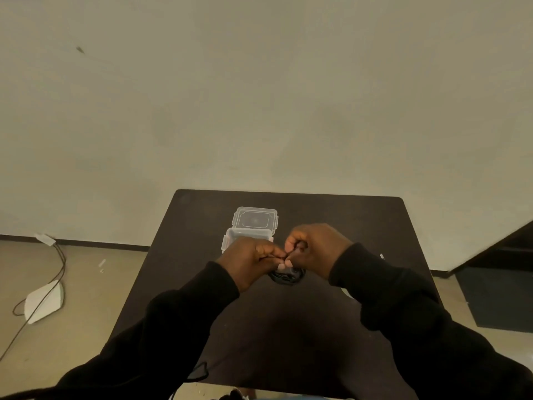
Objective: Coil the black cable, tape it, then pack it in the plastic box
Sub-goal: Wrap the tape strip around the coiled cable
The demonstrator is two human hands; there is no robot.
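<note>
Both hands meet over the middle of the dark table [360, 226], just above a small coil of black cable [286, 276] that lies on the table beneath the fingertips. Left hand [250, 261] is curled, fingers pinched on a thin dark strand between the two hands; right hand [314, 249] is also fisted, thumb and forefinger pinching the same strand. Whether that strand is cable end or tape cannot be told, too small and dark. Clear plastic box [230, 241] sits open just beyond the left hand, its lid [255, 217] lying flat on the far side. Risks, as judged: the coil looks loose and unsecured, so a tug on the pinched strand could spring the loops open or drag the coil across the table; tape, if that is what's held, could fold onto itself; the left hand is close to the box and could knock it.
</note>
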